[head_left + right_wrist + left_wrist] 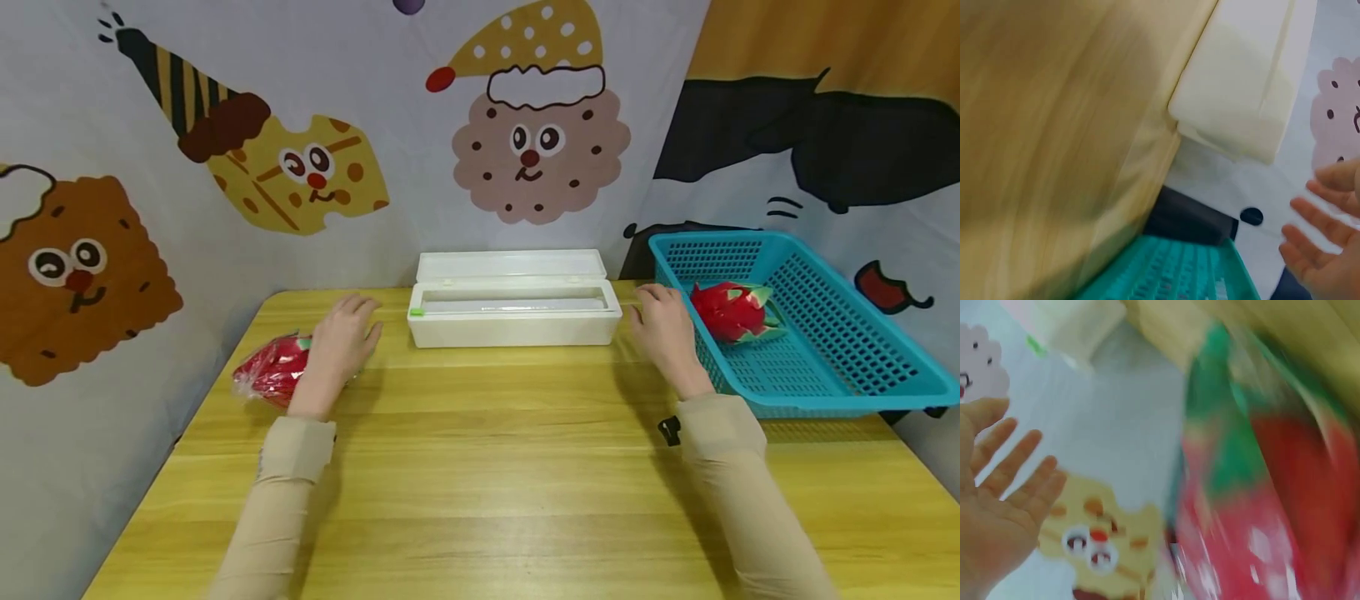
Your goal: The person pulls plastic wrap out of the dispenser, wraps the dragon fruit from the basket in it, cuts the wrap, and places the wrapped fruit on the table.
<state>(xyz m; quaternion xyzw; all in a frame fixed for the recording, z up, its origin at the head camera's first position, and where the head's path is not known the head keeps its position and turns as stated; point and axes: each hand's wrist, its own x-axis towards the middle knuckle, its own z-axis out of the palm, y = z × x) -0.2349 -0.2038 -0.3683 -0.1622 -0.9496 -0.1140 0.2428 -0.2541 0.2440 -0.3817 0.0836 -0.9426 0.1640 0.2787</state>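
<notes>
My left hand (336, 354) hovers beside a red dragon fruit (276, 367) in clear plastic film at the table's left. In the left wrist view that wrapped fruit (1235, 531) is large and blurred, and the hand (1007, 506) has its fingers spread, holding nothing. My right hand (666, 333) is between a white film dispenser box (514, 329) and a blue basket (825, 407); its fingers (1319, 228) are loosely extended with nothing in them. The box's lid (512, 265) stands up, and a roll of film (517, 306) shows inside. A second dragon fruit (731, 311), without visible film, lies in the basket.
The wooden table (480, 483) reaches back to a cloth backdrop (405, 167) printed with cartoon figures. The basket stands at the table's right edge. A small black object (670, 431) shows at the right cuff.
</notes>
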